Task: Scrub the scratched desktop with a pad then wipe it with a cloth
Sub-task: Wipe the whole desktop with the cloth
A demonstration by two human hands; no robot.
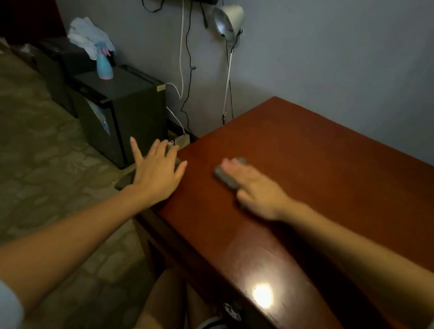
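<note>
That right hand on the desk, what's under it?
A grey scrubbing pad lies flat under the right hand on the brown desktop. Its ends stick out past the fingers; the middle, and the wood beneath, are covered.

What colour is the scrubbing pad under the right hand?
Grey; the pad shows, slightly blurred, in the head view.

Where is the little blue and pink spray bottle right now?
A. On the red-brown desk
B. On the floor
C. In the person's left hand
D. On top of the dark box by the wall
D: the spray bottle stands upright on the dark box by the wall, left of the desk; the left hand is empty and spread open.
</note>
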